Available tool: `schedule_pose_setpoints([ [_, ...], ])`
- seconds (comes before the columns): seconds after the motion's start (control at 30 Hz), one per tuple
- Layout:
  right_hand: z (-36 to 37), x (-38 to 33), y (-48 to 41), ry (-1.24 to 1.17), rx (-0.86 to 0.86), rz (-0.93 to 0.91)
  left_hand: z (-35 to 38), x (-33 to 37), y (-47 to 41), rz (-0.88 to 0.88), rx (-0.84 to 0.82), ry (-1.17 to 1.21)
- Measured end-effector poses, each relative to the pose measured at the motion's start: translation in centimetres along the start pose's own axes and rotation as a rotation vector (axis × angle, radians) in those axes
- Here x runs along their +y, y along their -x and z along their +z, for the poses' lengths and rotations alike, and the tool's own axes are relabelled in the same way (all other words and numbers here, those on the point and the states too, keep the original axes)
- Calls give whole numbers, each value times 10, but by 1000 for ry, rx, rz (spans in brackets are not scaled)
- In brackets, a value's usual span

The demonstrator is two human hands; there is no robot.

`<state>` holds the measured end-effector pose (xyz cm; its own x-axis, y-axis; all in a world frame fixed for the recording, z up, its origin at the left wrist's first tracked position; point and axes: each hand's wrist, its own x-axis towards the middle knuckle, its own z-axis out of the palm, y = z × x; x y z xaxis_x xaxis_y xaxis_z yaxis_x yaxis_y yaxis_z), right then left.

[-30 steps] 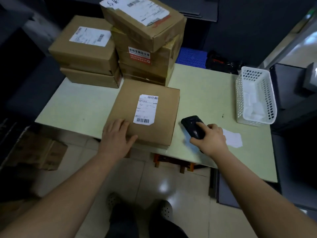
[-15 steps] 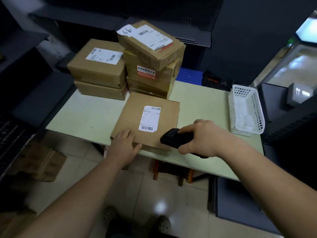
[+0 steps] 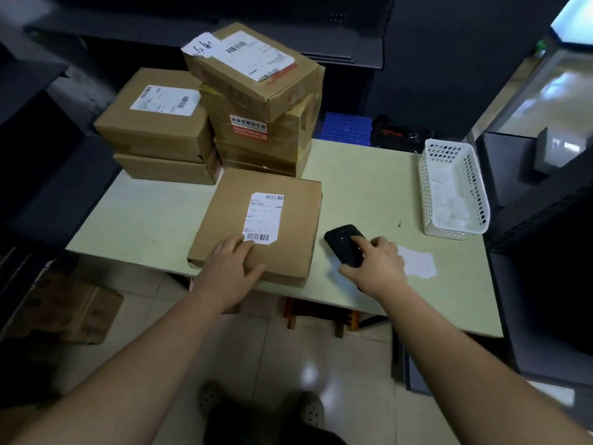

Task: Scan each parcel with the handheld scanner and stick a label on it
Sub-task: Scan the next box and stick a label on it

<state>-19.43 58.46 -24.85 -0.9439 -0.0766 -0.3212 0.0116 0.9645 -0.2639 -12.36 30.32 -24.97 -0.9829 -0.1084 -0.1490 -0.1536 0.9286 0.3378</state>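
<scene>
Cardboard parcel at the tabletop's front edge, scanner just right of it.
Left hand rests flat on the parcel; right hand grips the scanner (its lower end hidden).

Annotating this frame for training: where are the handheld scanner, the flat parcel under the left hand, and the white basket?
handheld scanner (image 3: 338, 239): head view, black top face.
flat parcel (image 3: 298, 226): head view, bare cardboard right of its label.
white basket (image 3: 425, 194): head view, perforated left wall.

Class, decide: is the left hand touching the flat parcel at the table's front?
Touching. The head view shows the left hand resting on the flat parcel.
</scene>
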Motion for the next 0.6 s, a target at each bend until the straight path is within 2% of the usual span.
schedule_pose_setpoints([
  [0.1, 42, 2, -8, 40, -14, -25, 5, 13, -5, 36, 57, -6],
  [0.2, 67, 2, -15, 29, 46, -30, 10, 28, -12, 79, 101, 5],
  [0.3, 73, 8, -20, 98, 76, -101, 15, 47, -27, 114, 89, 6],
  [0.37, 64, 23, -22, 29, 134, -112, 19, 63, -38, 136, 74, 16],
  [0.43, 48, 53, -26, -147, 267, 18, 24, 78, -48, 152, 58, 38],
  [0.5, 31, 96, -32, -271, 324, 262, 30, 88, -56, 167, 41, 46],
  [0.6, 16, 147, -39, -332, 215, 499, 41, 97, -64, 176, 15, 25],
])
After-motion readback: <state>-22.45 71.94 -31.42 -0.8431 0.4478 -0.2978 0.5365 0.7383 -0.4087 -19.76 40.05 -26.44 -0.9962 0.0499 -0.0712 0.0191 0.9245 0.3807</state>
